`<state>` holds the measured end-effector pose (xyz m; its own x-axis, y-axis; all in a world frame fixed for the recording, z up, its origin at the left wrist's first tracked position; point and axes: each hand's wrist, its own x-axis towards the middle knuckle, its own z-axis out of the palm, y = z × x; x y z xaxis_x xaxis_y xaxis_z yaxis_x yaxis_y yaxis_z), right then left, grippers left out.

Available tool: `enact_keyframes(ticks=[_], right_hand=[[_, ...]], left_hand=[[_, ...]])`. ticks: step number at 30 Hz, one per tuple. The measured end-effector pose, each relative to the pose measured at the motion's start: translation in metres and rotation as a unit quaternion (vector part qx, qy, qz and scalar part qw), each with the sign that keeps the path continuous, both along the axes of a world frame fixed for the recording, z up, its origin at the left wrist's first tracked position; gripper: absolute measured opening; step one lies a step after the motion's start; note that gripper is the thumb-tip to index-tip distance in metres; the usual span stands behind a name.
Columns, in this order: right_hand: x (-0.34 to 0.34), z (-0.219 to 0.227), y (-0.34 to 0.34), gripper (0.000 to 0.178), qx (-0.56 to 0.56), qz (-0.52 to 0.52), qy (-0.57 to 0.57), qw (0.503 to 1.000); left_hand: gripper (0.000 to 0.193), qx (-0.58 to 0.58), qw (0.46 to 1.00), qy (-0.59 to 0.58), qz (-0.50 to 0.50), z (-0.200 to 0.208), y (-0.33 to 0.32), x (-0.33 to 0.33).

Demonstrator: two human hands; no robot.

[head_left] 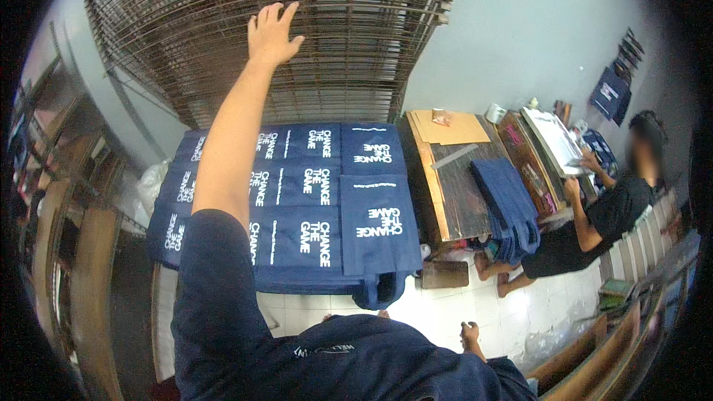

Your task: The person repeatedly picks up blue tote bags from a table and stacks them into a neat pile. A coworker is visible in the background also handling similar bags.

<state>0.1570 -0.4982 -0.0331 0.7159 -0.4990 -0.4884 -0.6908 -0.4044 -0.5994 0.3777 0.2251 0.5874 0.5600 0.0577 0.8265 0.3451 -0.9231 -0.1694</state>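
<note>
My left hand (273, 38) is raised at the end of a stretched arm, fingers spread, in front of a stack of brown metal wire racks (327, 67). Whether the fingertips touch the bars I cannot tell. Below the arm, navy blue cloth bags (297, 178) with white print lie in rows on a table. At its right end lie more navy bags (379, 226), with a handle loop hanging over the near edge. My right hand (470, 336) is low at my right side, above the floor. Its fingers are curled closed, and anything inside them is hidden.
Right of the bags stands a worn wooden table (445, 193) with brown cardboard (449, 128) and a pile of navy bags (505, 193) hanging over its edge. Beyond, a person (601, 215) handles a white printing frame (553, 141). Wooden shelving (93, 267) stands left.
</note>
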Motion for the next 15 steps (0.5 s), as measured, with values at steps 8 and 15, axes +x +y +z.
enact_keyframes(ticks=[8, 15], right_hand=[[-0.137, 0.022, 0.034, 0.040, 0.033, 0.066, 0.065, 0.995], [-0.147, -0.031, 0.047, 0.040, 0.015, 0.134, 0.116, 0.984]], left_hand=[[0.042, 0.017, 0.983, -0.004, -0.184, -0.044, -0.018, -0.059], [0.040, -0.242, 0.931, 0.145, -0.231, -0.205, -0.091, -0.213]])
